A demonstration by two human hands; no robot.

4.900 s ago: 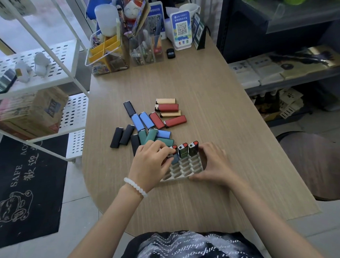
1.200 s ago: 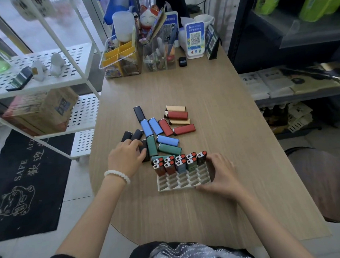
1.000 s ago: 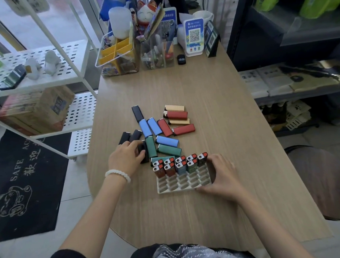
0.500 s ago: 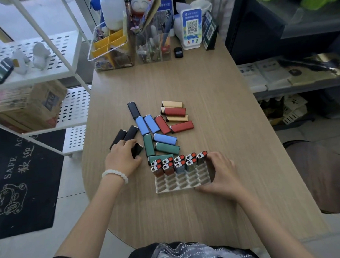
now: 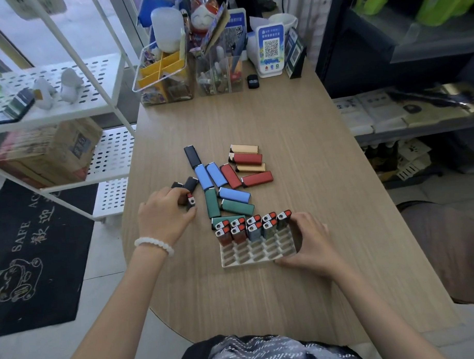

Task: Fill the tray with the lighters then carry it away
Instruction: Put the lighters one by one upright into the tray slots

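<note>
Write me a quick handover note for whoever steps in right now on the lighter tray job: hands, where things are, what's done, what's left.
Left hand: grips a black lighter lifted from the loose pile, not yet in the tray.
Right hand: rests against the right side of the tray, steadying it.
Done: nine lighters stand in the tray's two far rows; the second row lacks one at its right end.
Left: the near rows are empty. The loose lighters lie flat on the table beyond the tray: black, blue, green, red and tan. Slot them in, then carry the tray away.
</note>
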